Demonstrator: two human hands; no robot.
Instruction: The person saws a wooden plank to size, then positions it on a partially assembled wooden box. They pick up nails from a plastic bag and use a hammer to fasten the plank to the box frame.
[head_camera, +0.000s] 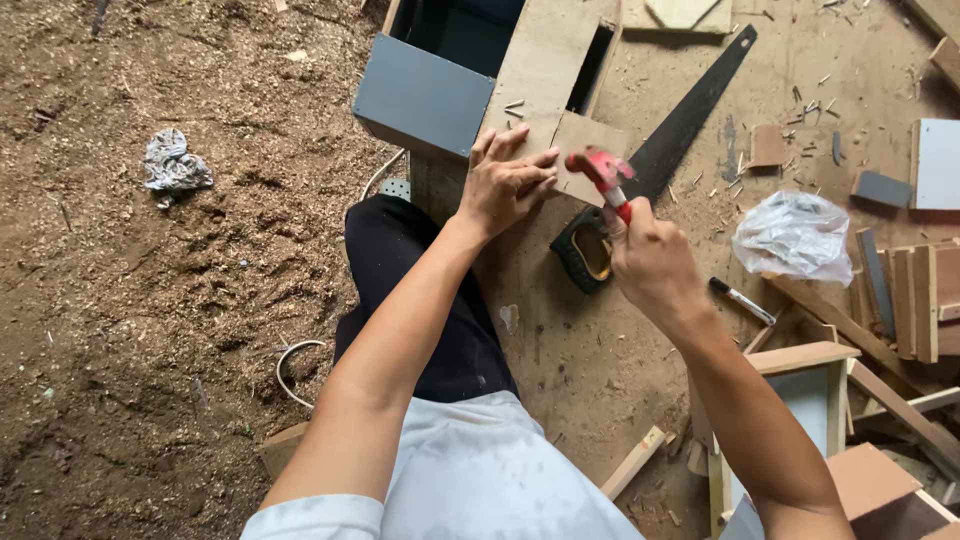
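The red-handled tool (608, 178) is motion-blurred; its head cannot be identified, and its lower handle is concealed inside the right hand (650, 262). The left hand (505, 185) covers part of the small board (585, 150). The handsaw (680, 130) grip is partly hidden behind the right hand. The grey box (425, 95) is cut off by the top edge. The white panel (938, 163) is cut off at the right edge.
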